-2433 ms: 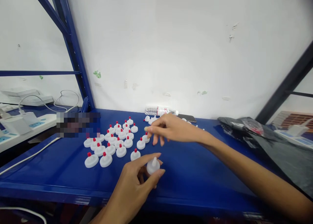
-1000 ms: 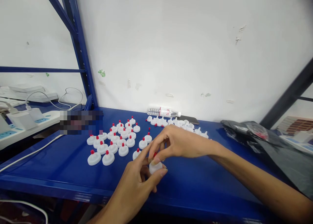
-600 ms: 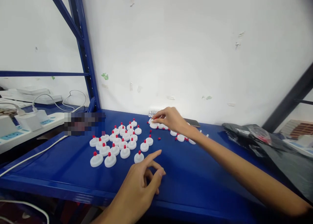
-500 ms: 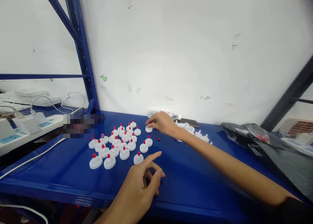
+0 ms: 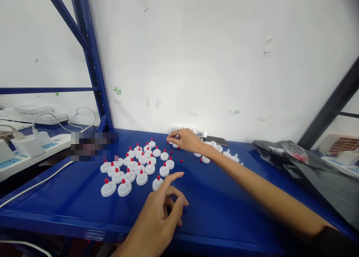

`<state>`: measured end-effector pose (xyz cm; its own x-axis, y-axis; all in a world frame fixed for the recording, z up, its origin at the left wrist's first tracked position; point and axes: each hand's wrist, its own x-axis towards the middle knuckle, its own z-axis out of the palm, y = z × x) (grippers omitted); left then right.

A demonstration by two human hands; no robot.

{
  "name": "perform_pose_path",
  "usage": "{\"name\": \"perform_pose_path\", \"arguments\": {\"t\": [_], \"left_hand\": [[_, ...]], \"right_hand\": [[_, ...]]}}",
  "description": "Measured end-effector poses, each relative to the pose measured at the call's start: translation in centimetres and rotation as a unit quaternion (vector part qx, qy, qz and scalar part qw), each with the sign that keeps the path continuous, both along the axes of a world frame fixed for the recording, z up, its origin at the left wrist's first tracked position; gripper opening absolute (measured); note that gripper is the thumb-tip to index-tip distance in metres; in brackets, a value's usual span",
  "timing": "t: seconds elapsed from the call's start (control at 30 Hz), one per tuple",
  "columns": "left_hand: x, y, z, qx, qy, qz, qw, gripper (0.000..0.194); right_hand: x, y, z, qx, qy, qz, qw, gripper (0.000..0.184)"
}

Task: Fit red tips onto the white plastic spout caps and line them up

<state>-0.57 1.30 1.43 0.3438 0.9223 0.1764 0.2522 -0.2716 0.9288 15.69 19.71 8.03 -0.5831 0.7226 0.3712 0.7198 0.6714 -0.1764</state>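
Just left of the right hand (image 5: 185, 139), the red-capped white top (image 5: 164, 156) it held a moment ago now stands on the blue table (image 5: 218, 201), making the capped group (image 5: 143, 159) one larger. That hand's fingers curl over loose white pieces (image 5: 175, 145); I cannot tell whether they pinch one. Nearer the body, the left hand (image 5: 159, 214) is empty, fingers loosely spread.

Blue table: white nozzle caps with red tips (image 5: 141, 179) upright; untipped nozzle caps (image 5: 226, 153); loose red tip (image 5: 181, 161); plastic bottle (image 5: 199, 133) lying; phone (image 5: 221, 141).
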Motion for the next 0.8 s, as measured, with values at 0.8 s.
{"name": "perform_pose_path", "arguments": {"t": [0.8], "left_hand": [[0.1,-0.1,-0.3,-0.038,-0.063,0.063,0.995,0.071]], "right_hand": [[2.5,-6.6,8.6,-0.257,-0.063,0.235,0.935,0.020]]}}
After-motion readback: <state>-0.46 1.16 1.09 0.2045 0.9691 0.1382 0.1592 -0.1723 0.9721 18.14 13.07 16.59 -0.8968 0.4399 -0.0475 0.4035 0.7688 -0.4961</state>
